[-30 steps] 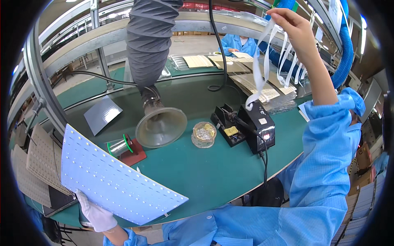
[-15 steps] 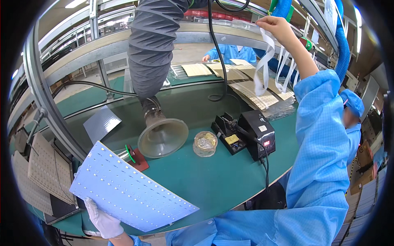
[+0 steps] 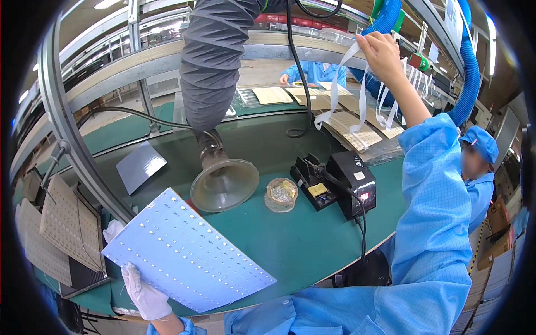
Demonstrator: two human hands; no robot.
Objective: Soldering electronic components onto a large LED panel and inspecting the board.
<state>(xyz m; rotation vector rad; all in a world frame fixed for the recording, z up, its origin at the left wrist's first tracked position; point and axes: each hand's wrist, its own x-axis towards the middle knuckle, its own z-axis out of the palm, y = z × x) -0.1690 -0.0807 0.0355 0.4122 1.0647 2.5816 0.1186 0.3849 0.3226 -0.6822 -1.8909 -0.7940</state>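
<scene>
My left hand (image 3: pixel 146 295), in a white glove, grips the lower left edge of a bluish-white board (image 3: pixel 190 251) with rows of small LED-like chips. The board is tilted above the near left of the bench. My right hand (image 3: pixel 383 60), bare, is raised at the upper right, thumb and fingers closed on a white strip (image 3: pixel 335 92) that dangles in curls. More white strips (image 3: pixel 410 84) hang from the frame just right of that hand. A crumpled white thing (image 3: pixel 113 229), partly hidden, shows behind the board's left corner.
A fume funnel (image 3: pixel 225 185) on a grey hose (image 3: pixel 215 67) hangs mid-bench. Right of it are a clear tub (image 3: pixel 281 194), an iron stand (image 3: pixel 314 184) and a black soldering station (image 3: pixel 353 184). Boards lean at left (image 3: pixel 72 218); others lie at back (image 3: pixel 352 128). Two people work nearby.
My right hand has shifted slightly right and down, and the held strip has swung and spread leftward. The board now covers most of a red-based, green-ringed item and uncovers the crumpled white thing.
</scene>
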